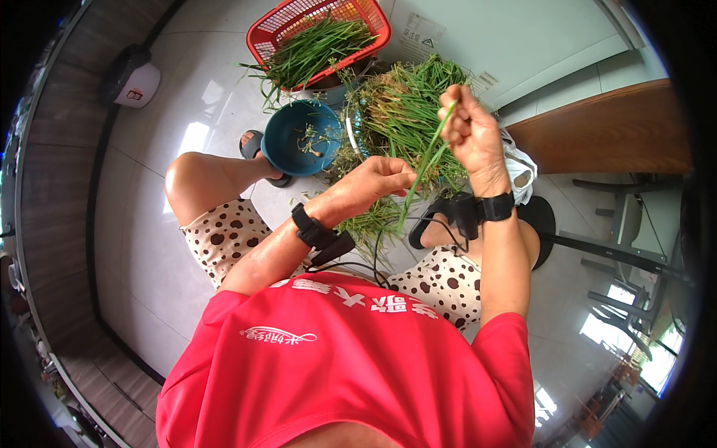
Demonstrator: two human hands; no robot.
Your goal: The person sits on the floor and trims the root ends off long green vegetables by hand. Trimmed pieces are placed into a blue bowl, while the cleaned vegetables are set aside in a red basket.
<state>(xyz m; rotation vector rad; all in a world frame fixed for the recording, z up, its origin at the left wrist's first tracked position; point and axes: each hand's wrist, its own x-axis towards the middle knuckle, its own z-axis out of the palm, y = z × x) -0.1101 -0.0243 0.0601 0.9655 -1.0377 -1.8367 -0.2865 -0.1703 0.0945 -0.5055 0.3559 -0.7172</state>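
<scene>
My right hand (470, 129) is raised above a big heap of long green stalks (406, 112), its fingers closed on the upper end of a few flat green leaves (428, 157). Lower and to the left, my left hand (386, 178) pinches the same leaves at about their middle, and their lower ends hang past its fingertips. Brown, dry stalks are mixed into the heap, which sits in a mostly hidden blue container with a white handle (352, 134). To its left, a blue basin (299, 137) has a few seed-head stems in it.
Behind the basin, a red plastic basket (382, 28) holds green leaves (319, 47). Loose trimmings (369, 224) lie on the floor between my feet. A white plastic bag (520, 168) is beside the heap, near a wooden panel (599, 131). A lined white bin (140, 87) stands far left.
</scene>
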